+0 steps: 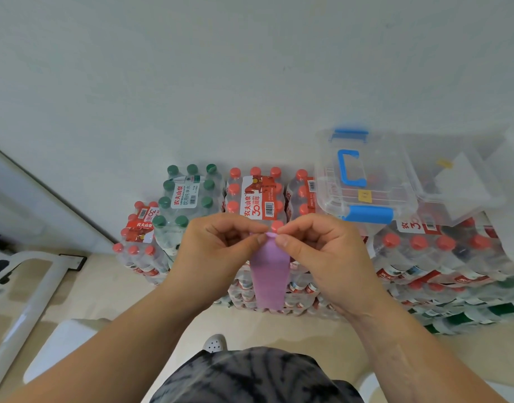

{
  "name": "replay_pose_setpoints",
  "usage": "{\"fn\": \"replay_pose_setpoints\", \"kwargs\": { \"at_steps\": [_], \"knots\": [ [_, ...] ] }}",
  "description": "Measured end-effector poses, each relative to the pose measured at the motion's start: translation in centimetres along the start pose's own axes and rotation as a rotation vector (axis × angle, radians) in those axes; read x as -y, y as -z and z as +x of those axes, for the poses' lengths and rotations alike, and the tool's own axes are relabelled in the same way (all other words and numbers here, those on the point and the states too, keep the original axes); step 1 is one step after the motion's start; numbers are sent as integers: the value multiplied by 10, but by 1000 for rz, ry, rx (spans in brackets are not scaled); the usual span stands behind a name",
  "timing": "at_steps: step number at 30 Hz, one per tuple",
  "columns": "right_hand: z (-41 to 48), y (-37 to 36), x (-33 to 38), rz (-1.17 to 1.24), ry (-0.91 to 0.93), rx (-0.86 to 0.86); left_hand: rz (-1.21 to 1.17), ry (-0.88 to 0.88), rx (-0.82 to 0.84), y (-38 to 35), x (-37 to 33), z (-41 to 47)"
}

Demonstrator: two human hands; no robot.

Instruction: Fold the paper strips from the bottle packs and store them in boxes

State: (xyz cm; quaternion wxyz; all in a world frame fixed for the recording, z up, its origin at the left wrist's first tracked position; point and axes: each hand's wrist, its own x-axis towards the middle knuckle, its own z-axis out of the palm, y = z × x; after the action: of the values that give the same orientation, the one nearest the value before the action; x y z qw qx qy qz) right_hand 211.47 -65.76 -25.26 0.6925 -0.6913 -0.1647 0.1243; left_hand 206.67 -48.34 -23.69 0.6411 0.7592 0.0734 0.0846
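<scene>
A purple paper strip (269, 274) hangs down in front of me over the stacked bottle packs (255, 196). My left hand (218, 251) and my right hand (322, 251) both pinch its top edge between thumb and fingers, close together. A clear plastic box with blue latches and a blue handle (363, 181) rests on the packs at the right, its lid on. Beside it, further right, lies a second clear box (465, 184) with white paper inside.
Shrink-wrapped packs of red-capped bottles (441, 257) fill the stack against the white wall; one green-capped pack (189, 196) stands at the left. A white metal frame (32, 292) lies on the beige floor at the left. My shoe (215, 343) shows below.
</scene>
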Motion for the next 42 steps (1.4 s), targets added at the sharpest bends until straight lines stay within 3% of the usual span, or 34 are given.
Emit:
{"fn": "replay_pose_setpoints", "kwargs": {
  "at_steps": [14,20,42],
  "knots": [
    [3,2,-1,0,-57,-8,2,83,23,-3,4,5],
    [4,3,-2,-35,-103,-16,45,20,14,-7,1,6],
    [1,0,1,-22,6,-17,-74,59,40,-5,4,7]
  ]
}}
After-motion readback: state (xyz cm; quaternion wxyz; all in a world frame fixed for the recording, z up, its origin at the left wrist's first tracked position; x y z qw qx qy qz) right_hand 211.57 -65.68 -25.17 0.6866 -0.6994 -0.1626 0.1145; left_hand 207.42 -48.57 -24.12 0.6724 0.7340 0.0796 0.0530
